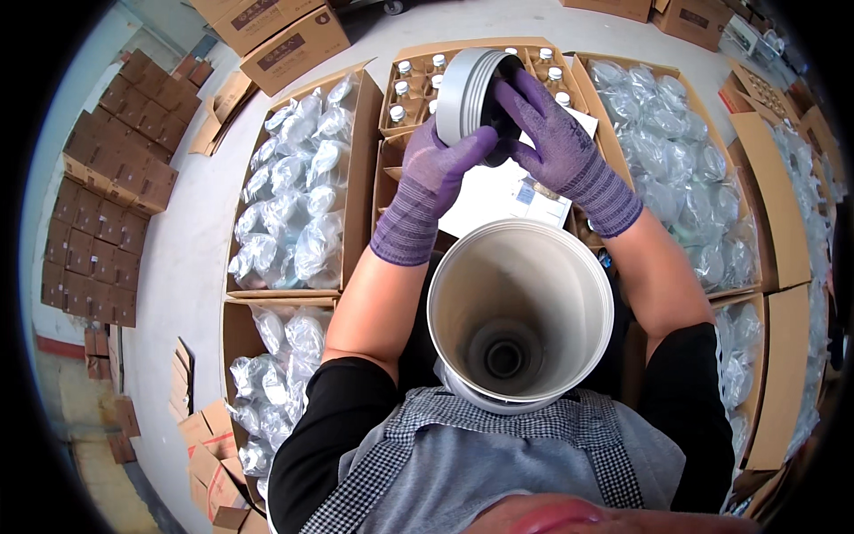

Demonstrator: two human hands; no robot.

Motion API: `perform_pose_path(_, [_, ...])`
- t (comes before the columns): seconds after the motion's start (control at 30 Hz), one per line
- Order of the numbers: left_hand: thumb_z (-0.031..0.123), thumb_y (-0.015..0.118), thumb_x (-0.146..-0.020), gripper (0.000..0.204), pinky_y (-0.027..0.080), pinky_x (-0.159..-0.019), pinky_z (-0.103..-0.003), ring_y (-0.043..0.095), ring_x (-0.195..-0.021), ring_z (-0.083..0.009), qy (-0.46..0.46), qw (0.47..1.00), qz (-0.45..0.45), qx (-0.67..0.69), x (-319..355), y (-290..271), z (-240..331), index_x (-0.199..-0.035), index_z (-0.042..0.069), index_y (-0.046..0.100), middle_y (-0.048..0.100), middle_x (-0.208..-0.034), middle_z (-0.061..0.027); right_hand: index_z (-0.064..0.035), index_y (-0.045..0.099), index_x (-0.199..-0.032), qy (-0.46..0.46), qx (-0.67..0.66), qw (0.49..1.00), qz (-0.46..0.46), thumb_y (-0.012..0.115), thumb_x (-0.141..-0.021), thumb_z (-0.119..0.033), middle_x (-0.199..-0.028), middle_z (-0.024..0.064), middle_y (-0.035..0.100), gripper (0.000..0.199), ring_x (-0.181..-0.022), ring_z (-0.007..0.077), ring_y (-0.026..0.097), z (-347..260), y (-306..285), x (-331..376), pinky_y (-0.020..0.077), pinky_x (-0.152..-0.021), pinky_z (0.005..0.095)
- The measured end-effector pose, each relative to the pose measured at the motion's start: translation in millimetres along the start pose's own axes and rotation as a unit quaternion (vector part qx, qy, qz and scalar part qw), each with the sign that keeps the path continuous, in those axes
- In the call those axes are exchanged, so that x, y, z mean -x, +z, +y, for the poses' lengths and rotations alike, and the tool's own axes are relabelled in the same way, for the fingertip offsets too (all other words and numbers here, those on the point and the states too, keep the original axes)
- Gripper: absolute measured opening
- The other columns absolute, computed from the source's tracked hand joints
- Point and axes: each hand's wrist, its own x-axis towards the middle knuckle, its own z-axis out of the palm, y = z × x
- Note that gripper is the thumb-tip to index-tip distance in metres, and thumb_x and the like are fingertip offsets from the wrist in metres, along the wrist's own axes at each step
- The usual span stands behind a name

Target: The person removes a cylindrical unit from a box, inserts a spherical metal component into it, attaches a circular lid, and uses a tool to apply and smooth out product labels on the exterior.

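Up in front of me, a grey ring-shaped threaded lid (pixel 462 96) with a dark inside is held on its side, above a carton (pixel 389 133) of white-capped bottles. My left hand (pixel 436 165), in a purple knitted glove, grips its lower left edge, thumb across the front. My right hand (pixel 560 147), gloved alike, has its fingers bent at the dark opening on the lid's right side; some fingertips are hidden. Nearer my chest stands a tall pale grey cylinder (pixel 592 267), open at the top, with a dark round fitting at its bottom. Neither hand touches it.
White printed sheets (pixel 476 200) lie beneath my hands. Cartons of clear plastic-wrapped things stand to the left (pixel 294 182) and right (pixel 663 147). Stacked brown boxes (pixel 116 169) line the left wall; more boxes (pixel 294 49) stand ahead. Flattened cardboard (pixel 218 458) lies at lower left.
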Motion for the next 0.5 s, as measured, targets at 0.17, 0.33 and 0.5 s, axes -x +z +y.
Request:
perform_pose_path(0.17, [0.013,0.08,-0.081,0.059,0.054,-0.096,-0.033,0.068,-0.105,-0.0163,0.069,0.978,0.031,-0.196,2,12,-18,-0.133,-0.002,0.058,0.071,-0.112,-0.0095,0.0009,0.059,-0.123,0.461,-0.453,0.762,-0.029,0.04,-0.106,-0.055,-0.082,0.0123,0.068,0.062,-0.057,0.0171,0.063,4,10,1,0.0525,-0.051,0.0311])
perform_pose_path(0.33, [0.022,0.08,-0.085,0.056,0.054,-0.095,-0.034,0.066,-0.104,-0.0168,-0.021,0.998,0.029,0.044,17,12,-14,-0.132,0.0,0.059,0.07,-0.111,-0.0085,-0.0011,0.034,-0.155,0.086,-0.016,0.994,-0.058,0.078,-0.083,-0.034,-0.14,0.0295,0.05,0.091,-0.119,0.0403,0.061,4,-5,18,0.0562,-0.095,0.0439])
perform_pose_path(0.5, [0.047,0.066,-0.095,0.076,0.053,-0.099,-0.038,0.064,-0.116,-0.0241,-0.015,0.972,-0.078,0.219,19,7,-12,-0.151,0.001,0.043,0.064,-0.127,-0.0128,-0.0015,0.032,-0.156,0.024,0.035,0.997,-0.058,0.082,-0.078,-0.037,-0.145,0.0322,0.043,0.099,-0.127,0.0464,0.055,-10,-3,29,0.049,-0.107,0.0489])
